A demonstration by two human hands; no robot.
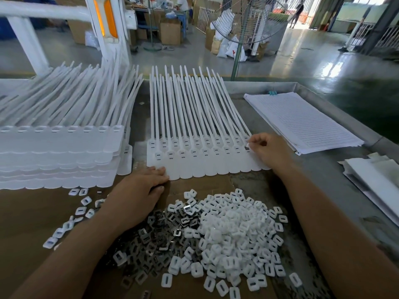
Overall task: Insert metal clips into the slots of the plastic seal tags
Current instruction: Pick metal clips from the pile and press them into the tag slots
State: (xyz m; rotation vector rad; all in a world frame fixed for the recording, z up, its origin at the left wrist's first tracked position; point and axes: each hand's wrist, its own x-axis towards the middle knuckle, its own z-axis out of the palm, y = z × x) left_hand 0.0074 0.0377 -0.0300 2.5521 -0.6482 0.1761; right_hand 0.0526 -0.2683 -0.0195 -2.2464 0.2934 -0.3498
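Nearest, on cardboard [32,212]: heap of dark clips [155,240], touching a bigger mound of white caps [233,234], the two mixed at the seam. Beyond, left hand [140,190] flat, fingers straight, pressing the near left corner of the tags [205,162] laid in a row on the counter [313,180]. Right hand [267,149] at the row's right end, fingers curled, pinching a small piece, apparently a clip [247,146], at the last tag's slot. Seating step in hand, by the look. Next: square push home, then back to the heap, picking clear of caps. Left, stack [60,152] of more tags; right, papers [302,121]; far off, fan [248,18]. No obstacle on the reach.
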